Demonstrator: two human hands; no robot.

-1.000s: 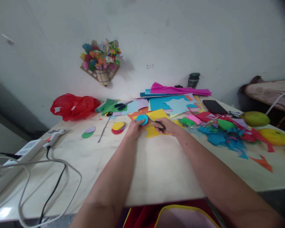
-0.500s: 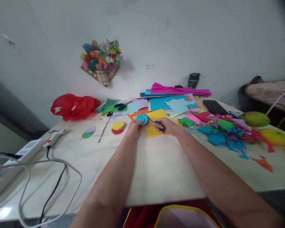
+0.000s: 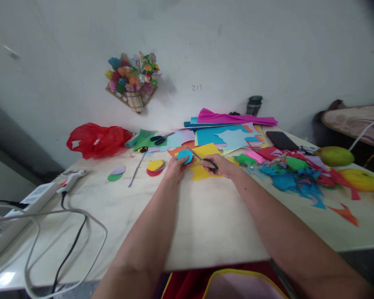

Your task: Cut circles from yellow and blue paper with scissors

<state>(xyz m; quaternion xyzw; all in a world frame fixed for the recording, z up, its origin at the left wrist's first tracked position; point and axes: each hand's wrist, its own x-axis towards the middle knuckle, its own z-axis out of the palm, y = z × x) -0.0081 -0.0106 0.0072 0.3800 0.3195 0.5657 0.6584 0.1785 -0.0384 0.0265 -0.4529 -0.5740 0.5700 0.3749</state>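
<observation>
Pinched in my left hand is a round blue paper disc. My right hand is closed around the dark handles of a pair of scissors, whose blades point up and left, close beside the disc. Under both hands lies a cut sheet of yellow paper. Left of my left hand sits a small stack of discs with a yellow disc on top and red below. Farther left a lilac disc overlaps a green disc.
Paper scraps heap at the right, near a black phone and yellow-green fruit. Coloured sheets and second scissors lie at the back. A red plastic bag and a power strip with cables occupy the left.
The blue disc has shifted slightly left in my left hand, and a little more gap shows between it and the scissor blades. My right hand has barely moved.
</observation>
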